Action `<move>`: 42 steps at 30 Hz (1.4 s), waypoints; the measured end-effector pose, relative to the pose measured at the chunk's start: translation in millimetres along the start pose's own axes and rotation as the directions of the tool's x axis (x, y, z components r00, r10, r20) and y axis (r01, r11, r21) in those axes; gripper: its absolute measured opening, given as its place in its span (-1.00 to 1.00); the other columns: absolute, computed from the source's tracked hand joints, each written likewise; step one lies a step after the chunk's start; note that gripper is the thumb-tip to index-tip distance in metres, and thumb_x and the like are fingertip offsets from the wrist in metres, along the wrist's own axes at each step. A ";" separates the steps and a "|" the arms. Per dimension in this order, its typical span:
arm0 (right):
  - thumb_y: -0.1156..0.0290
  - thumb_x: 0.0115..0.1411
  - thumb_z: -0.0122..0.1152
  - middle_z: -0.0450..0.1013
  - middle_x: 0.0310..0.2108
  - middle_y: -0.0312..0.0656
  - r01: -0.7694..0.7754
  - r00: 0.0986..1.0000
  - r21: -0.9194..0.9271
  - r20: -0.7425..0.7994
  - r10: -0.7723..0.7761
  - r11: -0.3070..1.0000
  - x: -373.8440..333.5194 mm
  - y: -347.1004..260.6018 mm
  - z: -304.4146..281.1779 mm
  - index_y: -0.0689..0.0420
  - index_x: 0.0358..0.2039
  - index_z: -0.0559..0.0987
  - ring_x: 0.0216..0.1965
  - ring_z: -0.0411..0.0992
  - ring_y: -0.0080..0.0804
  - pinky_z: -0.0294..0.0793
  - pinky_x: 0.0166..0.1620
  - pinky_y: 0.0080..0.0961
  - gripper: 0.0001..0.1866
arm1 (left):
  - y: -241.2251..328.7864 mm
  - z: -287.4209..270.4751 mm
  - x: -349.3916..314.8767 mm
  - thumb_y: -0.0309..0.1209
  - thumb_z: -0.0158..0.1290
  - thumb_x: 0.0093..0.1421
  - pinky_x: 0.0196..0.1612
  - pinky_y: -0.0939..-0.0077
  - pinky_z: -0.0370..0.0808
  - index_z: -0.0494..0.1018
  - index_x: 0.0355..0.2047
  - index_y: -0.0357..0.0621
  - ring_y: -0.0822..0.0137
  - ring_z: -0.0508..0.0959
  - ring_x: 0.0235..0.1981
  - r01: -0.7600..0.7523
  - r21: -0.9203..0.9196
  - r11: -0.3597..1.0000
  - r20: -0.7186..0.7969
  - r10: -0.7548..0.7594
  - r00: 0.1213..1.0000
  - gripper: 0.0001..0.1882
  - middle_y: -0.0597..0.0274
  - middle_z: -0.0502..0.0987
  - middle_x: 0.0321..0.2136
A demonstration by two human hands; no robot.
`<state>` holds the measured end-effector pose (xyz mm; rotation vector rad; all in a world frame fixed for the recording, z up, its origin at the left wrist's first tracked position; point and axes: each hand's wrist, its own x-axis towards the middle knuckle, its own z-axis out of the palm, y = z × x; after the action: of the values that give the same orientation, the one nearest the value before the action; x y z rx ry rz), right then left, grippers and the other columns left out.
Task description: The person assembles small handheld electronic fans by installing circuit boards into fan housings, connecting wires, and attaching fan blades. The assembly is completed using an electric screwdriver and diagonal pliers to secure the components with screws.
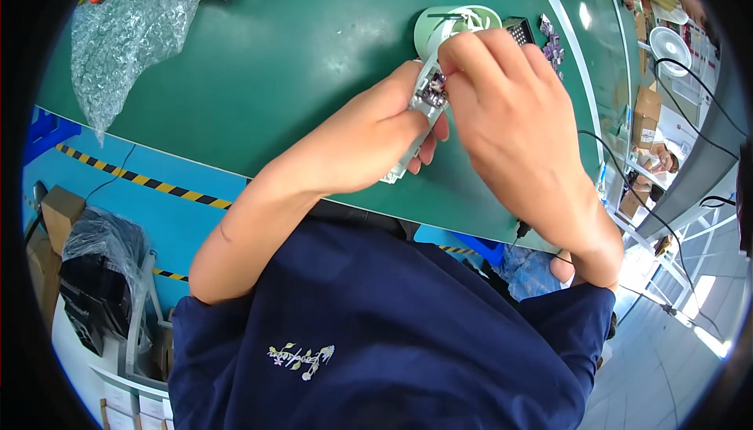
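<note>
Both hands mostly hide a small white gadget [427, 97]: the left hand [376, 136] grips it, the right hand [502, 108] pinches its top. Under them lies a green surface [298, 54] with bubble wrap [125, 30].

Left forearm raised from lower left toward centre, bare to the sleeve, elbow bent. Left hand [369, 144] turned palm inward, fingers curled in a closed grip, thumb side uppermost. Right forearm raised from lower right, angled up and to the left, wrist slightly flexed. Right hand [502, 105] back-up, fingers bent downward, fingertips [459, 58] pressed close against the left hand's fingertips. Both hands touching at centre.
</note>
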<state>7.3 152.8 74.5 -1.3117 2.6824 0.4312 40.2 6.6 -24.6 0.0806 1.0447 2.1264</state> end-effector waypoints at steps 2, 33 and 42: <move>0.53 -0.08 0.21 0.35 -0.23 -0.29 -0.031 0.999 0.045 -0.007 0.032 0.999 -2.6 6.0 1.9 0.18 -0.45 0.53 -0.17 0.36 -0.32 0.35 -0.19 -0.42 -0.88 | 4.7 -3.0 -0.2 -0.56 -0.26 0.26 -0.33 0.47 0.48 0.23 0.03 -0.28 0.42 0.46 -0.41 0.039 -0.020 0.999 0.041 -0.038 0.998 -0.68 0.20 0.43 -0.33; 0.54 0.19 0.18 0.42 -0.23 -0.08 -0.131 0.518 0.879 -0.334 0.787 0.459 -131.8 -34.5 67.3 0.25 -0.29 0.56 -0.16 0.43 -0.26 0.43 -0.05 -0.39 -0.91 | 9.6 14.6 -5.8 -0.43 -0.08 0.36 -0.62 0.57 0.43 0.35 0.02 -0.21 0.47 0.47 -0.63 0.072 -0.026 0.997 -0.157 -0.075 0.985 -0.74 0.23 0.49 -0.49; 0.63 0.15 0.17 0.43 -0.27 -0.07 -0.198 0.102 0.974 -0.091 0.991 0.110 -178.9 -100.8 130.2 0.27 -0.35 0.60 -0.22 0.43 -0.31 0.44 -0.16 -0.49 -0.93 | 97.4 38.7 110.2 -0.33 -0.05 0.34 -0.61 0.50 0.47 0.36 -0.13 -0.18 0.38 0.52 -0.63 -0.041 0.245 0.969 -0.065 0.059 0.996 -0.80 0.17 0.53 -0.47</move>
<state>195.1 268.6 -27.6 0.5517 3.1207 -1.7585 -83.0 66.2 41.5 0.1514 1.3566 2.0489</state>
